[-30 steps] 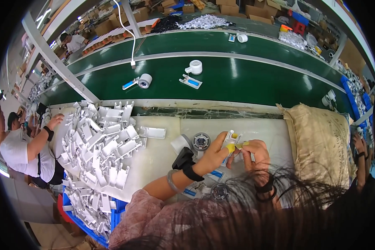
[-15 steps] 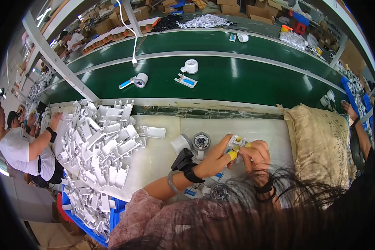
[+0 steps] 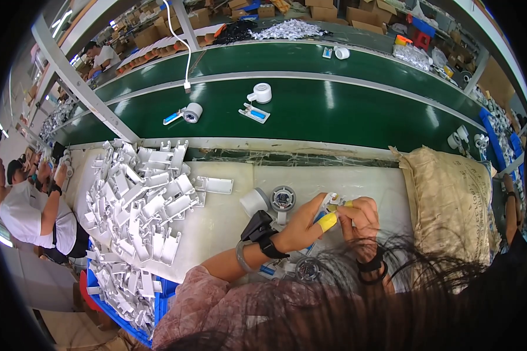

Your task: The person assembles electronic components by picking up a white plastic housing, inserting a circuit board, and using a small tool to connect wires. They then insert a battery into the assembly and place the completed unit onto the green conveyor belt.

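Note:
My left hand (image 3: pixel 305 227) is closed around a small white plastic housing (image 3: pixel 332 200), its thumb in a yellow finger cover. My right hand (image 3: pixel 360 221) is pinched at the near side of that same housing, also with yellow on a fingertip. What lies between its fingertips is too small to make out. Left of my hands, a white round cup (image 3: pixel 254 202) rests beside a round grey-rimmed unit (image 3: pixel 283 199) with its inside showing. Below my left wrist lies another round unit (image 3: pixel 308 269), partly hidden by hair, close to a blue battery-like piece (image 3: pixel 267 269).
A heap of white plastic shells (image 3: pixel 137 202) covers the left of the table, above a blue bin (image 3: pixel 123 324) of more. A tan sack (image 3: pixel 451 205) stands at right. The green belt (image 3: pixel 334 114) carries white assemblies (image 3: pixel 262 93). Co-workers sit at both sides.
Assemblies on the belt have slid a little left, and another shows at the far right. My left thumb has shifted slightly at the housing. Both co-workers' arms have moved.

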`<state>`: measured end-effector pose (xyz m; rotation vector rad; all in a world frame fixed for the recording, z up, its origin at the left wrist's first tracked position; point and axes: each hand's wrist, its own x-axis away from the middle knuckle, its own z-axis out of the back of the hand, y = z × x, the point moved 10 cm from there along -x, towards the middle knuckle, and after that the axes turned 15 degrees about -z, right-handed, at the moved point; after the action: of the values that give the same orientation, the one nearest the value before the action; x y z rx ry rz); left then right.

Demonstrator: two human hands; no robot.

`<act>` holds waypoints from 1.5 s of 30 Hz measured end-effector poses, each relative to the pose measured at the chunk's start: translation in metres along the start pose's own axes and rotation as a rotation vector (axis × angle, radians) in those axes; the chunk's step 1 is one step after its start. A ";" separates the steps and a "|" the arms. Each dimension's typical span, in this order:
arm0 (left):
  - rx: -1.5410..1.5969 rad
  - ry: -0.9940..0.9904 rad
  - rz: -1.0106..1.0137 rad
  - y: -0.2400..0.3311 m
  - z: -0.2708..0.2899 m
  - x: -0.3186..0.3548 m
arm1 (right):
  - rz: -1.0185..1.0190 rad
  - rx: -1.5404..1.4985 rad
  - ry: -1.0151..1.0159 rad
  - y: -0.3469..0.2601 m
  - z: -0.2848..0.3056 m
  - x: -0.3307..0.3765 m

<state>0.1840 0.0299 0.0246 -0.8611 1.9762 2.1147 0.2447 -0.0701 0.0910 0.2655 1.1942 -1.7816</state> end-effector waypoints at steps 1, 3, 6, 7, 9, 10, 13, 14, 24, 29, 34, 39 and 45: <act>-0.033 -0.004 0.048 -0.004 -0.001 0.001 | -0.002 0.005 0.001 0.000 0.001 0.000; -0.064 -0.011 0.096 -0.008 -0.003 0.002 | -0.004 0.014 0.003 -0.001 0.003 -0.001; 0.012 0.042 0.174 -0.017 -0.002 0.007 | -0.008 0.008 -0.010 0.000 0.001 -0.001; 0.020 0.056 0.190 -0.020 -0.001 0.008 | -0.010 0.005 -0.013 0.001 0.000 0.000; 0.036 0.061 0.206 -0.023 -0.004 0.008 | -0.017 0.013 -0.012 0.003 0.001 0.001; 0.046 0.070 0.206 -0.022 -0.004 0.008 | -0.013 0.014 -0.012 0.003 0.000 0.001; 0.049 0.084 0.209 -0.024 -0.002 0.010 | -0.011 0.011 -0.016 0.004 -0.002 0.002; 0.046 0.084 0.212 -0.026 -0.002 0.010 | -0.015 0.013 -0.021 0.004 -0.003 0.002; -0.059 0.081 0.150 -0.009 0.006 0.005 | 0.002 0.005 0.005 0.001 -0.007 0.004; 0.024 0.117 0.266 -0.031 0.005 0.013 | -0.026 0.060 -0.024 0.006 -0.012 0.004; 0.003 0.058 0.184 -0.022 0.005 -0.001 | -0.028 0.023 -0.026 0.004 -0.003 -0.004; 0.229 0.021 0.349 -0.040 0.018 -0.046 | -0.163 -0.028 0.051 0.019 0.009 -0.007; 0.243 0.324 0.307 -0.060 0.096 -0.096 | -0.129 0.084 -0.005 0.025 0.003 -0.006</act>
<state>0.2609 0.1566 0.0163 -0.9555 2.6164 1.9109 0.2684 -0.0715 0.0813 0.2373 1.1561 -1.9461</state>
